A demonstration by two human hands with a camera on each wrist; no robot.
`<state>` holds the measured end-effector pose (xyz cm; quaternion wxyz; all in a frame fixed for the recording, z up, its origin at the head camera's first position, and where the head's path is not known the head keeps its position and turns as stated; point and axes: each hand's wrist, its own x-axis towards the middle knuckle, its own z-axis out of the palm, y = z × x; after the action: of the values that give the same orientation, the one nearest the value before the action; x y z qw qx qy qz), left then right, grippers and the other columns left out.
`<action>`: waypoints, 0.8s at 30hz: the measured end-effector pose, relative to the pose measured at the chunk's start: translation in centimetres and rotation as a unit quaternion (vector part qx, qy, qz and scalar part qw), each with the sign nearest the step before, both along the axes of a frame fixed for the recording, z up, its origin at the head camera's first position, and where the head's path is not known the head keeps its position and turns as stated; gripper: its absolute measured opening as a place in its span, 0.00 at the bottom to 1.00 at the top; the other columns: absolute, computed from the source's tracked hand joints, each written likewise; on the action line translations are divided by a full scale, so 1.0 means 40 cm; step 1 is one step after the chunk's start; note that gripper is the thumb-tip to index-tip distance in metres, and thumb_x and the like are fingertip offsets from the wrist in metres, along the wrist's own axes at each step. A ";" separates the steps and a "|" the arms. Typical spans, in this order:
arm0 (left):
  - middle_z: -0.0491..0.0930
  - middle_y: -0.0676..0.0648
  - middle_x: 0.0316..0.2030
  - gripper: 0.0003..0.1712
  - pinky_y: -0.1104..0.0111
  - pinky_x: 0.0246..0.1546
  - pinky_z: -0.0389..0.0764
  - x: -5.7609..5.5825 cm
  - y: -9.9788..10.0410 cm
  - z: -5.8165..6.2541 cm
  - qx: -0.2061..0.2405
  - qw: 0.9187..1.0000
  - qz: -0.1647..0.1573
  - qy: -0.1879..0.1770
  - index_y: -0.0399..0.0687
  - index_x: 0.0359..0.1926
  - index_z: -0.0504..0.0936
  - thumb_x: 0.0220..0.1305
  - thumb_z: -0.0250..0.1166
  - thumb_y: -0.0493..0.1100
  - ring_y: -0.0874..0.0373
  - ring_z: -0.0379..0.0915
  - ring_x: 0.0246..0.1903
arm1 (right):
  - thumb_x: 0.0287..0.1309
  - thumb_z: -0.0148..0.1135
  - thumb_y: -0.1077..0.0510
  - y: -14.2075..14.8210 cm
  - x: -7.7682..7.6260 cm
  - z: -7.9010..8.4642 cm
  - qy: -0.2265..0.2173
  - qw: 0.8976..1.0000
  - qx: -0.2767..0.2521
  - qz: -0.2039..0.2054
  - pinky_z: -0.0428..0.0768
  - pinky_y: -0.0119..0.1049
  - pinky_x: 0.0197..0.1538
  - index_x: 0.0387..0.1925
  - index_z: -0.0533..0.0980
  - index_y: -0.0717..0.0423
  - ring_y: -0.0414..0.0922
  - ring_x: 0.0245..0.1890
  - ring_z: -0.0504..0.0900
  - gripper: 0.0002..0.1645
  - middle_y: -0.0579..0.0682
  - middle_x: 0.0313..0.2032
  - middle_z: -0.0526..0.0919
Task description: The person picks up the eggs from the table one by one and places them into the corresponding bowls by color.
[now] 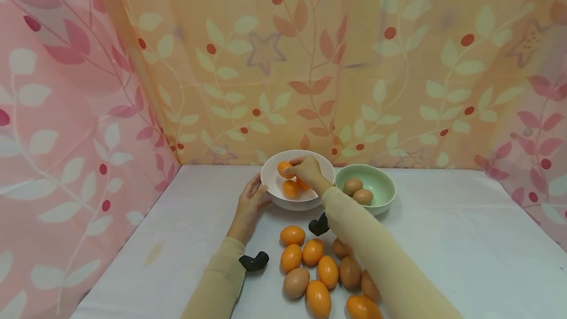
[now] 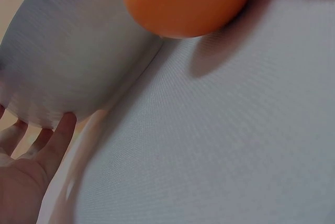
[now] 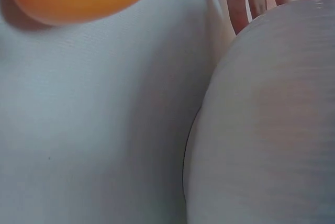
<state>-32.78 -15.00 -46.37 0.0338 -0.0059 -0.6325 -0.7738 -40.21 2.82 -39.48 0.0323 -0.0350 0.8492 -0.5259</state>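
Orange and smooth, the held egg was over the inside of the white bowl, pinched by the right hand; we could not tell whether it touched the bowl. We saw the left hand with its fingers spread, fairly straight, against that bowl's outer side. We judged the egg light and stiff, slippery by its sheen and perhaps fragile, though we could not tell whether it was shell or plastic. We would have taken it around its wide middle with thumb and fingertips, squeezing gently, rather than at a tapered end.

Counting, we found two more orange eggs in the white bowl and two brown eggs in the green bowl just beside it. On the worktop we counted six loose orange eggs and four loose brown eggs; the right sleeve overlapped some, so others could have been hidden.
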 end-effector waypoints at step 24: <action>0.55 0.47 0.77 0.32 0.50 0.64 0.76 -0.001 0.000 -0.004 -0.002 1.000 0.005 -0.002 0.55 0.75 0.60 0.74 0.56 0.44 0.47 0.62 0.71 | 0.52 0.73 0.58 -0.014 0.001 -0.024 -0.011 0.999 0.042 0.030 0.79 0.38 0.62 0.51 0.83 0.61 0.50 0.49 0.81 0.23 0.57 0.49 0.87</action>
<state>-32.84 -14.99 -46.51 0.0361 -0.0011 -0.6344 -0.7721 -40.18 2.28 -40.45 0.0588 -0.0527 0.8687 -0.4890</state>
